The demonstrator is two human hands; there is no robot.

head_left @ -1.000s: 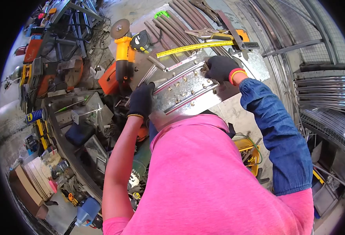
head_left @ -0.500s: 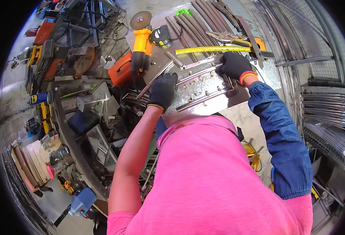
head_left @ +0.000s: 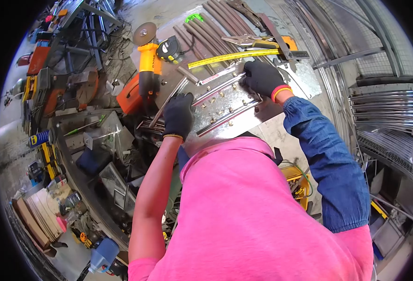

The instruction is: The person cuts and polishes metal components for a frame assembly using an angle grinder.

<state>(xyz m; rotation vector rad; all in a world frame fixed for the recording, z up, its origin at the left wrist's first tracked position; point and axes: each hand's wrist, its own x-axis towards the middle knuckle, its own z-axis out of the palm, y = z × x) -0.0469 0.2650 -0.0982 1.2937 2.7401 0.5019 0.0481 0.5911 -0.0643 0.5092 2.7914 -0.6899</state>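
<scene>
Two thin shiny metal tubes lie roughly parallel on a metal sheet (head_left: pixel 272 112), the upper tube (head_left: pixel 219 89) and the lower tube (head_left: pixel 229 117). Small brass-coloured pieces (head_left: pixel 221 94) are scattered between and along them. My left hand (head_left: pixel 179 115), in a black glove, is closed at the left end of the upper tube. At that tube's other end, my right hand (head_left: pixel 262 78), also black-gloved with a red and yellow cuff, has its fingers curled around it. Both palms face down, so the fingertips are mostly hidden. A white-labelled strip (head_left: pixel 218 76) lies just beyond the upper tube.
Beyond my hands lie a yellow tape measure blade (head_left: pixel 232 57), its case (head_left: pixel 169 49), an angle grinder (head_left: pixel 149 65), locking pliers (head_left: pixel 244 40), a square (head_left: pixel 277 37) and several dark tubes (head_left: pixel 211 35). A cluttered bin (head_left: pixel 82 161) stands left; stacked metal racks (head_left: pixel 384 112) stand right.
The whole view has shifted, so the bench and both hands appear farther left. Both hands stay at the ends of the upper tube, with little visible change relative to it.
</scene>
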